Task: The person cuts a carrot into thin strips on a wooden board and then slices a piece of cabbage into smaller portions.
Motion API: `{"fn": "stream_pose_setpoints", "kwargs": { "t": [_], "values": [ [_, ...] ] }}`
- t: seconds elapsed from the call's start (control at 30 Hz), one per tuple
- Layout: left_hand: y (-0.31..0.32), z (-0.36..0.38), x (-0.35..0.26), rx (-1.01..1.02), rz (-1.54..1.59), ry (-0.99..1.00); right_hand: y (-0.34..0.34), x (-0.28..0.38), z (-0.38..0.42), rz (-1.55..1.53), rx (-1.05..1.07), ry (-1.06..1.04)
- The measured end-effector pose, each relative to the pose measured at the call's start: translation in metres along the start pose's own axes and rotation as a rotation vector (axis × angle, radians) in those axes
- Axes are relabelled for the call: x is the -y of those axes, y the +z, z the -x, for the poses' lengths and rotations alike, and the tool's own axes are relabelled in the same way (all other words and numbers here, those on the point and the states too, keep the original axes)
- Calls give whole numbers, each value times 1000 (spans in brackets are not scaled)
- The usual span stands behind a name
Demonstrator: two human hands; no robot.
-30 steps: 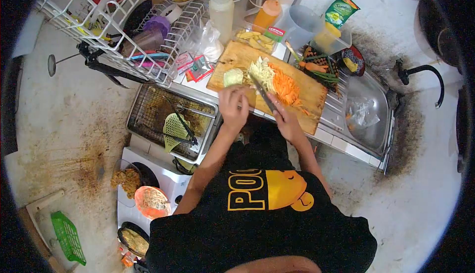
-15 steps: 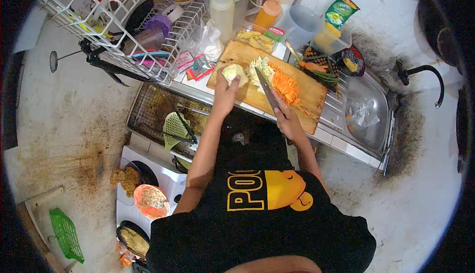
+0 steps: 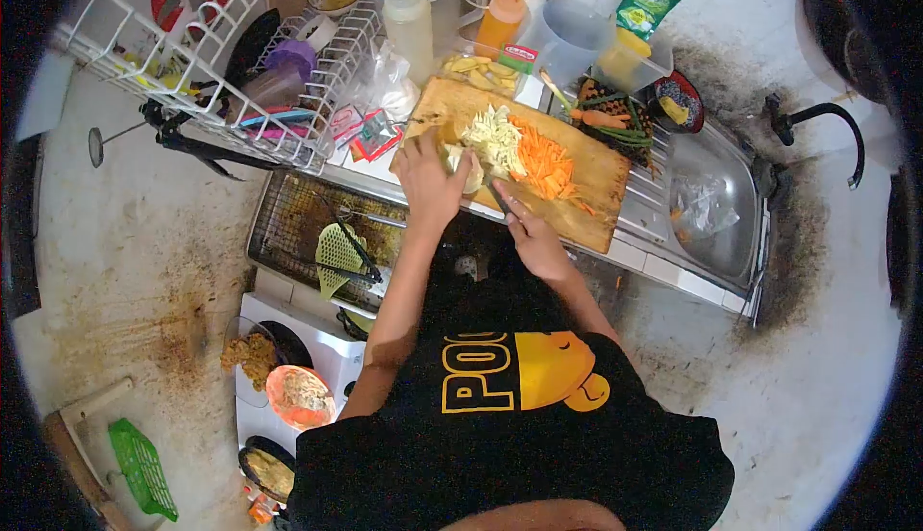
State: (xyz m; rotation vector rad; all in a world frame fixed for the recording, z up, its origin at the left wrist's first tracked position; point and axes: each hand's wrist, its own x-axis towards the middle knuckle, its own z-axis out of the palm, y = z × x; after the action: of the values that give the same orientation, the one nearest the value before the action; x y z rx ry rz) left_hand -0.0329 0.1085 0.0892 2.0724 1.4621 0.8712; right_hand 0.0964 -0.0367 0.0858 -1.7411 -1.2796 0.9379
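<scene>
A wooden chopping board spans the counter in front of me. My left hand grips a pale piece of cabbage at the board's left front, its fingers partly covering it. In my right hand is a knife, held low by the front edge; its blade shows only in part, close to the cabbage's right side. Behind the blade lies a heap of shredded cabbage, touching a pile of shredded carrot to its right.
Right of the board is a sink with a plastic bag in it, under a black tap. Squeeze bottles, a clear jug and whole carrots line the back. A white dish rack stands left.
The knife has come down and left, from beside the shredded cabbage to the cabbage piece. My left hand has shifted its hold, with its fingers now over the piece.
</scene>
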Motion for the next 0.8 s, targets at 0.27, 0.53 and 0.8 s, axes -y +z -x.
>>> {"fn": "stream_pose_setpoints", "kwargs": {
  "t": [0.27, 0.53, 0.8],
  "values": [
    [61, 12, 16, -453, 895, 21, 5, -17, 0, -61, 53, 90],
    [58, 5, 28, -375, 759, 80, -17, 4, -6, -235, -11, 43],
    [57, -3, 13, -317, 593, 66, -33, 34, -16, -146, 156, 289]
  ]
}}
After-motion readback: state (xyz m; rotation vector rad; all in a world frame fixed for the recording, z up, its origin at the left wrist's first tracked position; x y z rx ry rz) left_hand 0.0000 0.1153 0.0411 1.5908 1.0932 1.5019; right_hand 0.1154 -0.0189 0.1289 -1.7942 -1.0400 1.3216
